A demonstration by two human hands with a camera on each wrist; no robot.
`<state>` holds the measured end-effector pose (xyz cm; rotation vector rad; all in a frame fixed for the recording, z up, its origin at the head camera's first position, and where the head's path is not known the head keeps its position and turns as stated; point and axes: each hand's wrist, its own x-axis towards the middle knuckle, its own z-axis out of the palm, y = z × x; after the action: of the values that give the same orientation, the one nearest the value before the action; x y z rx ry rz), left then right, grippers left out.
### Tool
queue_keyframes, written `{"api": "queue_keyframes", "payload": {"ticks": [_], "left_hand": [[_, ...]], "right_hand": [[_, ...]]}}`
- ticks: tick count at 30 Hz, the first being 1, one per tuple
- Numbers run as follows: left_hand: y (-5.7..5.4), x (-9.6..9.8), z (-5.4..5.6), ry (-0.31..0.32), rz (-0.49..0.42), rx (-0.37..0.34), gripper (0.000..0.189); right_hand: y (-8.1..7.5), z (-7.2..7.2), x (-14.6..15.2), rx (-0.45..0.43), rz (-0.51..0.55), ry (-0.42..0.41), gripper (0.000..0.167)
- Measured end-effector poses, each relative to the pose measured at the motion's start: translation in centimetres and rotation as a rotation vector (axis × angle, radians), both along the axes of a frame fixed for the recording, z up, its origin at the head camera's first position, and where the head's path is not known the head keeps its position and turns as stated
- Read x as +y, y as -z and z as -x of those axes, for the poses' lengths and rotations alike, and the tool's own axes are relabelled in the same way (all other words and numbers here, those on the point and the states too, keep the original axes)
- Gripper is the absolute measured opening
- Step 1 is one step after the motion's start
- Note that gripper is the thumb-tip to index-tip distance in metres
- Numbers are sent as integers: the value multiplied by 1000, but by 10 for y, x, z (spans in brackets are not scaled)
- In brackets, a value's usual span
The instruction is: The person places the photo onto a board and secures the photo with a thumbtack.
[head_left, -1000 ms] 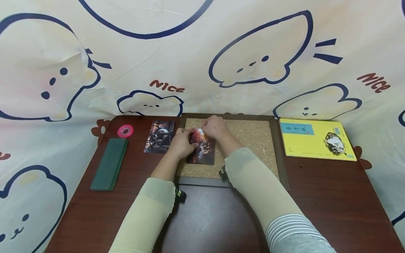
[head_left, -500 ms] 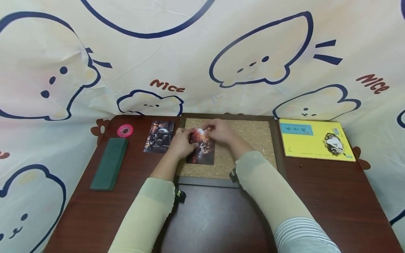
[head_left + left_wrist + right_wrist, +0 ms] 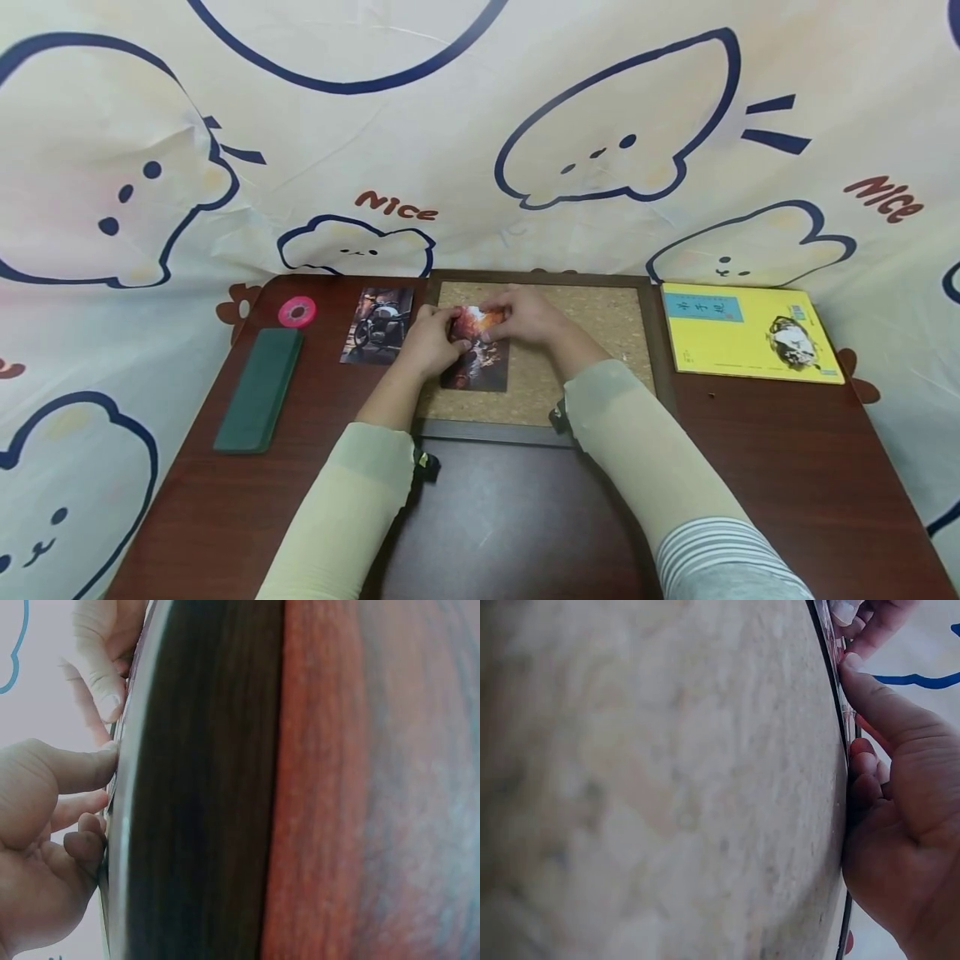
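Observation:
A photo [image 3: 483, 368] with a fiery orange and dark picture lies upright on the left part of a framed cork board [image 3: 585, 350]. My left hand [image 3: 429, 343] holds its upper left edge, with the thumb on the picture. At the upper right my right hand [image 3: 528, 315] holds the photo too, its thumb on the picture and forefinger near the top. In the left wrist view the left hand [image 3: 45, 832] shows its thumb against the board's face. The right wrist view has the right hand [image 3: 915, 795] with its lower fingers curled. The photo's top edge is partly hidden.
A motorcycle photo [image 3: 377, 326] lies left of the board. Further left are a pink ring-shaped roll [image 3: 297, 312] and a long green case [image 3: 258, 390]. A yellow book [image 3: 750, 333] lies on the right, with a tiny dark bit [image 3: 712, 395] below it.
My right hand has shifted right and turned, from a curled pose over the photo's top right corner to thumb and forefinger spread on it. The left hand and photo have stayed put.

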<state>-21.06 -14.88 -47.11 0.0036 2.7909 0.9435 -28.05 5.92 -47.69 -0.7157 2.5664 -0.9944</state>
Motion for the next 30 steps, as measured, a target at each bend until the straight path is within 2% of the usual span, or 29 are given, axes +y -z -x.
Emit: {"api": "queue_keyframes", "payload": {"ticks": [10,20,25,30], "left_hand": [[0,1,-1,13,7,5,65],[1,1,1,22,-18,-34,71],[-2,-2,0,20,-12,-38,73],[-4,-7,-1,27,-13,-28,76]], "right_hand": [[-4,0,-2,-16,-93,-10,58],[-4,2,1,-14,-99,-45,58],[-12,-4,3,-12,-156,-94,72],[-19,-9,10,-84,-78,-96,82]]}}
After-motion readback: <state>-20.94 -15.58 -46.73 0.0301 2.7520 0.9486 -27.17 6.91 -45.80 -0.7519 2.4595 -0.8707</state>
